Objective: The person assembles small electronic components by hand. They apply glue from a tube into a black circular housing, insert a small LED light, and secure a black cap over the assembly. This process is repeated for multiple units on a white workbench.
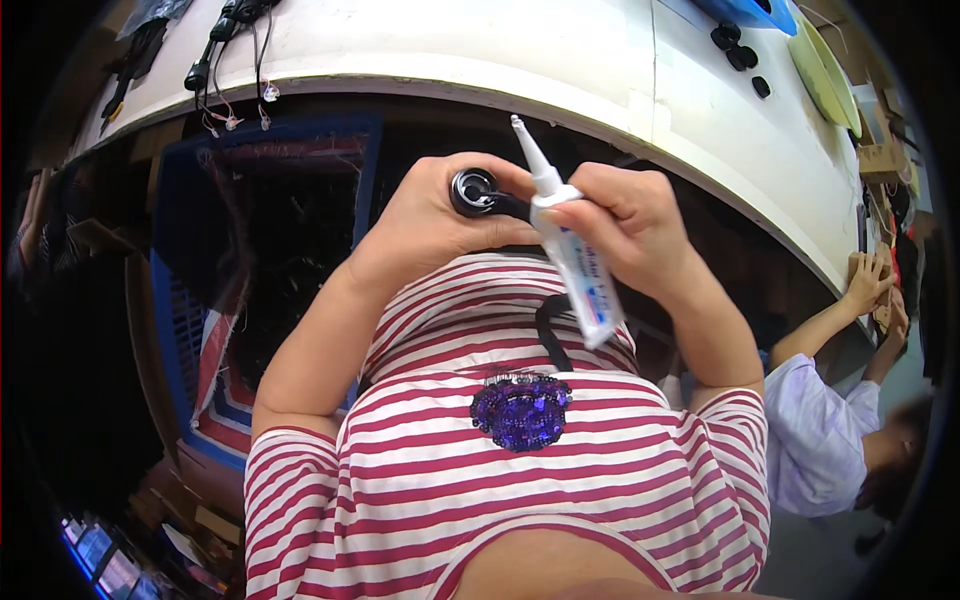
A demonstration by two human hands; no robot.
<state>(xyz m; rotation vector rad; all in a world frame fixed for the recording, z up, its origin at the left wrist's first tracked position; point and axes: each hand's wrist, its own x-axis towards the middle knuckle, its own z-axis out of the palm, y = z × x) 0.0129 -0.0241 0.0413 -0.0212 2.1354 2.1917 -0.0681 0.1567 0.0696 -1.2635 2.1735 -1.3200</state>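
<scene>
My left hand [425, 225] grips a small black round part [474, 191] with a hollow centre, held close to my chest. A black cable [549, 330] hangs down from it over my red-and-white striped shirt. My right hand [630, 225] holds a white glue tube [570, 250] with blue print, its long thin nozzle pointing up and away, just right of the black part. The tube's nozzle tip is apart from the part.
A white curved worktable [560, 60] lies ahead with black cables [215, 45] at its far left and small black parts [737, 47] at the right. A blue crate [180, 300] stands below the table on my left. Another person in a pale shirt [815, 430] works at the right.
</scene>
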